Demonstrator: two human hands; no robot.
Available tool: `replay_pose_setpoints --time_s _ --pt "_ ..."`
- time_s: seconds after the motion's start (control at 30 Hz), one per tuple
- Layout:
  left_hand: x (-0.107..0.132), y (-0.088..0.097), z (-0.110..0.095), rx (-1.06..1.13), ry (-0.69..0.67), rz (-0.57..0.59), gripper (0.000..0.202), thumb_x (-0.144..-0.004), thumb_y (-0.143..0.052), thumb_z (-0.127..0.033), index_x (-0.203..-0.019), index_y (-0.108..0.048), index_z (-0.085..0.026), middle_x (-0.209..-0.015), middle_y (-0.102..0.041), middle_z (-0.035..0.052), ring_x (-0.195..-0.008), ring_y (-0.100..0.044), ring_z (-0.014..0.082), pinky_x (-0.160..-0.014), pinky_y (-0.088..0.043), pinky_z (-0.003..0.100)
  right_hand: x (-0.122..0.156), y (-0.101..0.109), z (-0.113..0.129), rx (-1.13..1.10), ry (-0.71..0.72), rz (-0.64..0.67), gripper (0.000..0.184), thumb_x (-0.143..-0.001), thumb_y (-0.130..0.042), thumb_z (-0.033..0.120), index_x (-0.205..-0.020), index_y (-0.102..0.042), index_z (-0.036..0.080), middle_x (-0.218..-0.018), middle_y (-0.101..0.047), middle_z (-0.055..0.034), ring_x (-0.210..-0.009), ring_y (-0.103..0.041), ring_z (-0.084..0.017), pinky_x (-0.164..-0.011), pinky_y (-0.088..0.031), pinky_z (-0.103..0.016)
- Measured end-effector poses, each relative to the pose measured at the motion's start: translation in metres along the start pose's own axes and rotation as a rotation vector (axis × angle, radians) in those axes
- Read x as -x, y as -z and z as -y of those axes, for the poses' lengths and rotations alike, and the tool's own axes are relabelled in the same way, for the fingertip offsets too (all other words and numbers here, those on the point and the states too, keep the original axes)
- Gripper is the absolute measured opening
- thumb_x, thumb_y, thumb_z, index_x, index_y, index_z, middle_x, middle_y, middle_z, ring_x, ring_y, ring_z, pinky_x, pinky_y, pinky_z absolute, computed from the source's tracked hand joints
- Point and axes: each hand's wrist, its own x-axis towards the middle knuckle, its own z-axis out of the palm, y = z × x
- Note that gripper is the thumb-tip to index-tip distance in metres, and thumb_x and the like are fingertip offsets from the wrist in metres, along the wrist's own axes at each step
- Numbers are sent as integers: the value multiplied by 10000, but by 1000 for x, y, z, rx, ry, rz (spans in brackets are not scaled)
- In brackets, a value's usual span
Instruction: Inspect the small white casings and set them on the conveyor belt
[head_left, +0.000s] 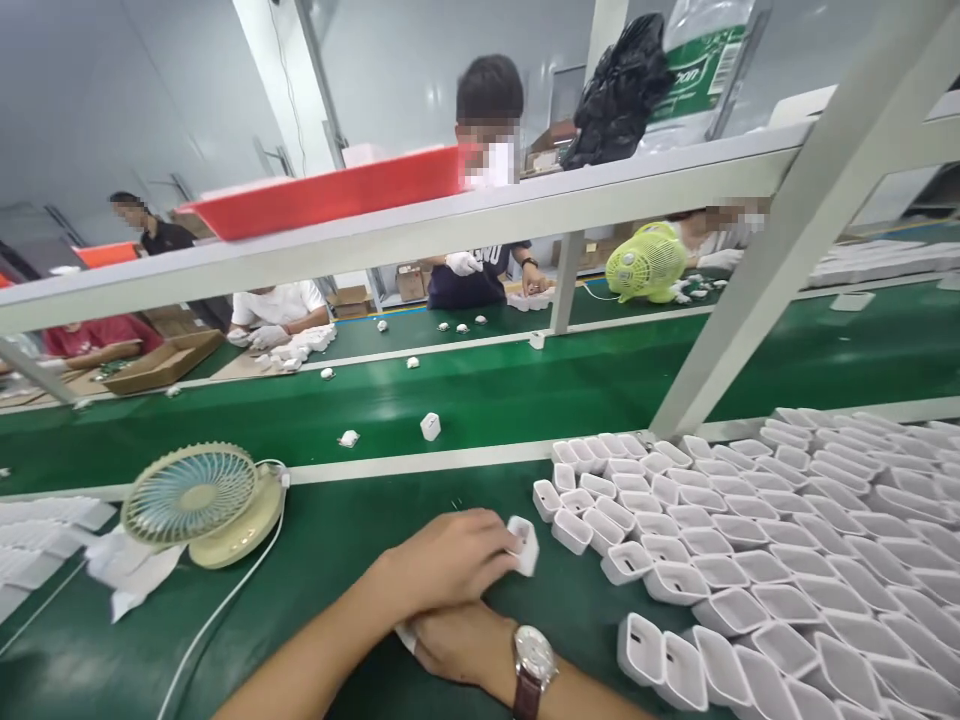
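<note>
My left hand reaches across above my right, its fingers closed on the near side of a small white open-topped plastic case. Below it, my right hand, with a watch on the wrist, is curled with its fingers mostly hidden. A white piece shows at its left edge; its kind cannot be made out. To the right stand rows of many similar white cases, open side up, the closest just beyond the case at my left fingertips.
A yellow desk fan with a white cable stands on the left, beside crumpled white paper. Past a pale rail, a green conveyor belt carries several small white parts. A shelf with a red tray spans above; co-workers sit across.
</note>
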Motion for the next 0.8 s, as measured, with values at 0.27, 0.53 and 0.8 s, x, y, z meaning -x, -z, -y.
replay_pose_setpoints --time_s 0.27,0.53,0.8 --pt "101 21 84 155 443 -189 210 -951 -632 -417 -921 -696 -219 -939 -737 40 -833 -686 196 -768 -561 308 -5 6 -4 -60 111 -189 219 -966 -560 165 -1087 -737 120 -1334 -689 -145 -1190 -637 -258 -1048 -523 -383" --pt "139 14 109 453 616 -692 381 -938 -654 -466 -1234 -649 -227 -1313 -689 106 -1133 -699 253 -999 -580 432 -4 3 -4 -87 108 -205 193 -985 -540 155 -1051 -718 121 -1315 -696 -147 -1189 -645 -259 -1026 -553 -404" --pt "137 -18 107 522 553 -646 573 -885 -739 -416 -1402 -543 -262 -1414 -625 123 -1263 -634 293 -1029 -561 459 -3 8 -2 -103 86 -200 205 -953 -569 123 -1110 -700 105 -1326 -693 -157 -1240 -631 -270 -1074 -538 -407"
